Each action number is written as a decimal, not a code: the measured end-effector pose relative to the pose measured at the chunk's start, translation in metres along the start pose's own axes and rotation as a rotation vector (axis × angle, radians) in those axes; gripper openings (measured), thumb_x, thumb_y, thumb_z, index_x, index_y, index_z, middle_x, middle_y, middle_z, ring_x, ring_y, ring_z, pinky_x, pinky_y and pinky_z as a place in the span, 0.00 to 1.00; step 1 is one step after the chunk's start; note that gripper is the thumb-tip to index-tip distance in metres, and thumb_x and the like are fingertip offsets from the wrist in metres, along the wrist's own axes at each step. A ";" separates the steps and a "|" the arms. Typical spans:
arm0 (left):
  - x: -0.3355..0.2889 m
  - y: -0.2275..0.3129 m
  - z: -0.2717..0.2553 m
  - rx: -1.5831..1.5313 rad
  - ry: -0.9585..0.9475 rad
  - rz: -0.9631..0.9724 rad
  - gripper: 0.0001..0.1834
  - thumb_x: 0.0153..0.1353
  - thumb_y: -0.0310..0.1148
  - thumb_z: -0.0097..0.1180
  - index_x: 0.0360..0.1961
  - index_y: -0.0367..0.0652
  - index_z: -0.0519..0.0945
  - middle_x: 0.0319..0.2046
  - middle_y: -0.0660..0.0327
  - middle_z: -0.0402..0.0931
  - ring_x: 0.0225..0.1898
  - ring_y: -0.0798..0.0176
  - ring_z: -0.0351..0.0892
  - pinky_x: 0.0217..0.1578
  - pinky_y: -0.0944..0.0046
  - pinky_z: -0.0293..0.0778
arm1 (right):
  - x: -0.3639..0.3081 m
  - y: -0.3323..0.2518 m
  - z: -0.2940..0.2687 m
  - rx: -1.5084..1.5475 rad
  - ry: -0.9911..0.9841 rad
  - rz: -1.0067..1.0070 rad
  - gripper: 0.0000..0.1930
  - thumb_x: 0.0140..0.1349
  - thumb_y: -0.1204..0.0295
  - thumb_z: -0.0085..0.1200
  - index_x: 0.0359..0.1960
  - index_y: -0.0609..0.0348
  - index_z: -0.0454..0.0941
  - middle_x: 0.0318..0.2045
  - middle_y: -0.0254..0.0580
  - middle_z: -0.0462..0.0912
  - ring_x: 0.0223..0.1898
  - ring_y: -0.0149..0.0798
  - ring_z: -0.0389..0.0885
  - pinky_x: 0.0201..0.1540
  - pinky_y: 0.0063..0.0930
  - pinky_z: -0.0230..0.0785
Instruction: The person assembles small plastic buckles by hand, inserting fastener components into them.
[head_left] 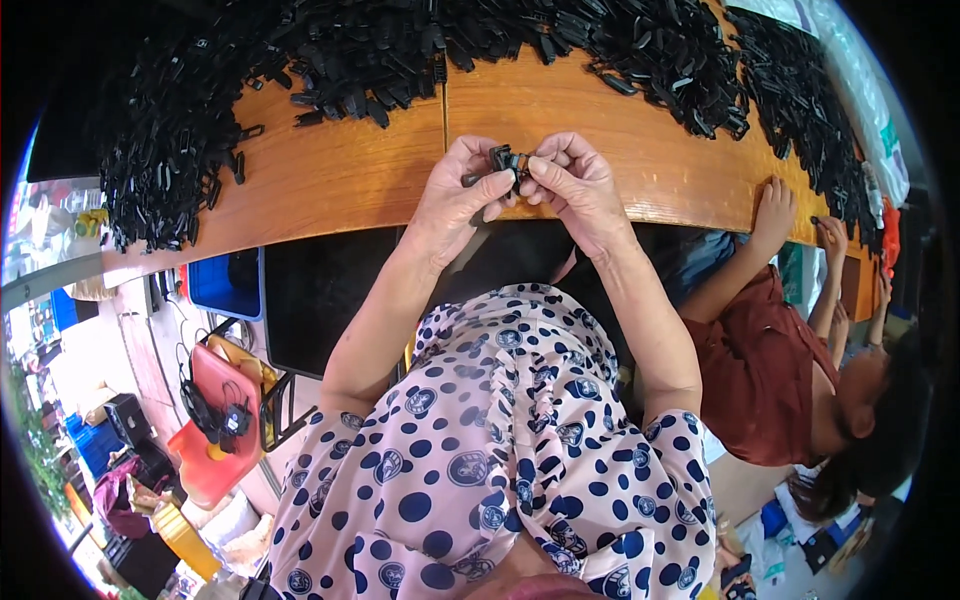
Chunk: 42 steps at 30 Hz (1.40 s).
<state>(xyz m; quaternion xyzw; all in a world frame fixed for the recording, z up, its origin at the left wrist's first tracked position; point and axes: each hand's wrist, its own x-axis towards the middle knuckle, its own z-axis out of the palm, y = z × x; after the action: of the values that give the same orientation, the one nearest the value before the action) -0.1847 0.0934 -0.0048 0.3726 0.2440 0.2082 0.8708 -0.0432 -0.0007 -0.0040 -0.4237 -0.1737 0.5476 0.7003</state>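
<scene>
Just above the near edge of a wooden table (pixel 560 105), both my hands meet at chest height. Small black plastic pieces (pixel 503 158) are pinched in my left hand (pixel 455 192), and another dark bit shows below its fingers. My right hand (pixel 580 188) closes thumb and fingers on the right end of the same small black pieces. The fingers hide much of their shape, so I cannot tell whether they are joined. Beyond my hands lies a long heap of similar black plastic parts (pixel 370 55).
More black parts (pixel 160 180) pile up at the left end and along the right (pixel 800 100). A co-worker in a dark red top (pixel 755 375) sits close at my right, arms at the table. A blue crate (pixel 225 285) and a red chair (pixel 220 420) holding black items stand at lower left.
</scene>
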 end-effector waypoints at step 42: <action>-0.046 -0.014 -0.015 0.185 -0.063 0.077 0.11 0.53 0.27 0.57 0.38 0.37 0.77 0.54 0.55 0.66 0.48 0.62 0.72 0.46 0.66 0.68 | -0.036 0.020 0.002 -0.012 -0.519 0.535 0.31 0.61 0.45 0.46 0.51 0.61 0.65 0.37 0.49 0.75 0.32 0.39 0.79 0.18 0.15 0.67</action>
<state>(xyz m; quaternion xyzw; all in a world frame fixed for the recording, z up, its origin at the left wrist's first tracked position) -0.2271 0.0675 -0.0119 0.4668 0.2202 0.2063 0.8313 -0.0687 -0.0319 -0.0105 -0.3056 -0.2317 0.7994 0.4625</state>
